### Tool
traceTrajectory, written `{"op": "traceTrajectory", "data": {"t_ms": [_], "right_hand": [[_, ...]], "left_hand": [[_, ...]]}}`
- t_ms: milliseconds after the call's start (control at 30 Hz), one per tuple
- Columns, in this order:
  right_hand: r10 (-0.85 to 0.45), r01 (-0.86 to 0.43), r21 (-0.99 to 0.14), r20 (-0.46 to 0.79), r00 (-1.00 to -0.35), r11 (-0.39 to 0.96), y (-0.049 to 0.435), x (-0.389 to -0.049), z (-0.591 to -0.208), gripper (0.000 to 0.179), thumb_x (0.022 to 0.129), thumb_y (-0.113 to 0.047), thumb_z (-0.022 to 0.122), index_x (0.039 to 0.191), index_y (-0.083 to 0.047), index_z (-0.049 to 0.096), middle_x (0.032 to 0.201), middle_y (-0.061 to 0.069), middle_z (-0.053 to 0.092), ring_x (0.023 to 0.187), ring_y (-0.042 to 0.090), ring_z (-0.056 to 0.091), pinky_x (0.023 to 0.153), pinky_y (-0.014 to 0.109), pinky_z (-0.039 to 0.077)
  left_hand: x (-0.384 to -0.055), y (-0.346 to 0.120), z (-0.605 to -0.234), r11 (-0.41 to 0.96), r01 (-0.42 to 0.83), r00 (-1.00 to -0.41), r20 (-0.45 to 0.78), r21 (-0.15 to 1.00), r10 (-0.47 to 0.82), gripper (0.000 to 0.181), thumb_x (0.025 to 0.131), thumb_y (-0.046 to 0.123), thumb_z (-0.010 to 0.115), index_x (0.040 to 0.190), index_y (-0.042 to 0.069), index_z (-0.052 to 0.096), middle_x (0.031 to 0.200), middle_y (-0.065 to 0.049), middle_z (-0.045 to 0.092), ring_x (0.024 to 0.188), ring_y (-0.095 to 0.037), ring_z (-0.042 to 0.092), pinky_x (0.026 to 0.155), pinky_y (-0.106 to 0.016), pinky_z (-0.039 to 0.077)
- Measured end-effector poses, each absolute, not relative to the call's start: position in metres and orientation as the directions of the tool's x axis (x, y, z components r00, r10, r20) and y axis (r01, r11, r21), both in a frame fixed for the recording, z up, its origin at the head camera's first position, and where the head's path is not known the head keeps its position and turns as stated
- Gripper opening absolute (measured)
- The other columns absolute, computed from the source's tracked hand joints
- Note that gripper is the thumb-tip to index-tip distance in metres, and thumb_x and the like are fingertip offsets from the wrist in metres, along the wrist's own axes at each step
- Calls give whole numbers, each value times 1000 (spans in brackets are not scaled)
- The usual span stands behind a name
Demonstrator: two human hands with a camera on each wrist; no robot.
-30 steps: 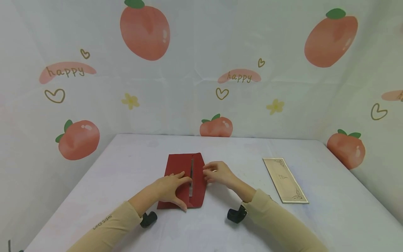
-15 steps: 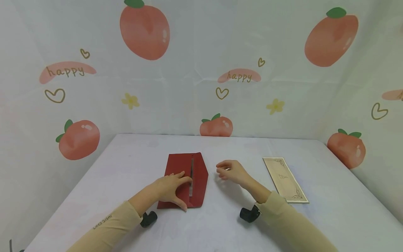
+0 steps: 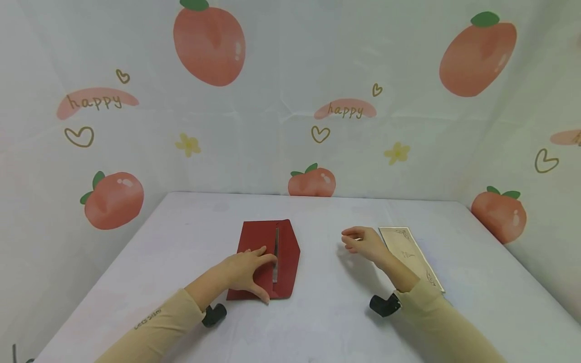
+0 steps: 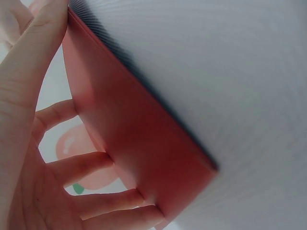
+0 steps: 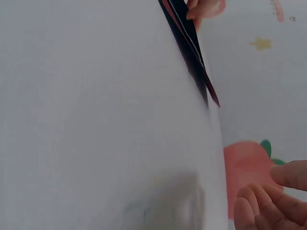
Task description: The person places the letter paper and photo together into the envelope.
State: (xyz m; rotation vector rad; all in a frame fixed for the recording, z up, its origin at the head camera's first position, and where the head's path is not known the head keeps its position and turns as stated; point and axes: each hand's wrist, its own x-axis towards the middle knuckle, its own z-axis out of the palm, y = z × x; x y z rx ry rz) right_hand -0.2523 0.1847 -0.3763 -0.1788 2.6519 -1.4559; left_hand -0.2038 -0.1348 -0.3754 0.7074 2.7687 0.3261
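Observation:
A red envelope (image 3: 254,233) lies on the white table with its pointed flap (image 3: 290,257) spread to the right. A narrow greyish strip (image 3: 276,242) shows along its slit. My left hand (image 3: 238,271) rests on the envelope's body, fingers and thumb spread; in the left wrist view its fingertips press on the red paper (image 4: 129,120). To the right, my right hand (image 3: 367,246) hovers over the table with loosely bent fingers and nothing in them. Beside it lies a cream card (image 3: 408,252) with dark ornamental corners, partly hidden by the right forearm.
A white cloth backdrop (image 3: 263,141) with peach prints rises behind and beside the table (image 3: 317,322). Black wrist cameras (image 3: 385,305) hang below both sleeves. White tabletop lies between the envelope and the card.
My right hand has left the edge of the envelope's flap and moved right towards the cream card, its forearm now overlapping it. My left hand and the envelope have stayed in place.

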Motion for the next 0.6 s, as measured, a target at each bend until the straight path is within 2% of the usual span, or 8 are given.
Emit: {"op": "traceTrajectory", "data": {"t_ms": [367, 600], "right_hand": [[-93, -34, -821, -23, -995, 571, 229, -251, -377, 40, 93, -14, 55, 121, 14, 51, 109, 29, 62, 86, 20, 68, 71, 23, 57], [-63, -25, -817, -14, -998, 576, 262, -250, -376, 45, 92, -16, 56, 123, 16, 48, 111, 29, 61, 81, 9, 66, 70, 20, 56]], "left_hand": [[-205, -134, -377, 859, 443, -845, -203, 256, 495, 88, 60, 62, 77, 134, 27, 44, 149, -16, 34, 128, -55, 37, 97, -61, 41], [-206, -134, -377, 860, 440, -846, -203, 258, 494, 88, 60, 62, 77, 133, 27, 44, 149, -17, 35, 127, -55, 38, 96, -61, 41]]}}
